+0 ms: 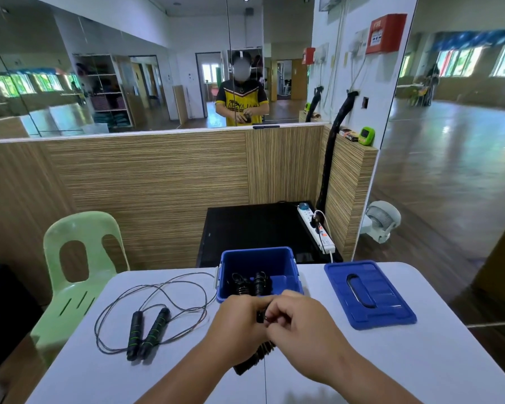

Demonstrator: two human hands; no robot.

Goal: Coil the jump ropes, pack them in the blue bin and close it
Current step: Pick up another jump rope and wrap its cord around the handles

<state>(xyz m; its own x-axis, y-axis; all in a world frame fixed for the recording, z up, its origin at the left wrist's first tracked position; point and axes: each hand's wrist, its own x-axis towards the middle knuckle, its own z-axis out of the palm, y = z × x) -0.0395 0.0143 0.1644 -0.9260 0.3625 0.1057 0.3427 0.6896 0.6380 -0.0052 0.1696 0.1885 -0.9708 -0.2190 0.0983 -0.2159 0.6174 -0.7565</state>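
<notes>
An open blue bin stands at the far middle of the white table, with a coiled black jump rope inside. Its blue lid lies flat to the right. A loose jump rope with black, green-ringed handles sprawls on the left of the table. In front of the bin, my left hand grips the handles of a second jump rope, which stick out below my hands. My right hand pinches its thin cord at the handles' top; a strand hangs down toward the near edge.
The white table fills the foreground. A pale green plastic chair stands at its left. Behind the bin are a black cabinet with a white power strip, a wood-panel partition and mirrors.
</notes>
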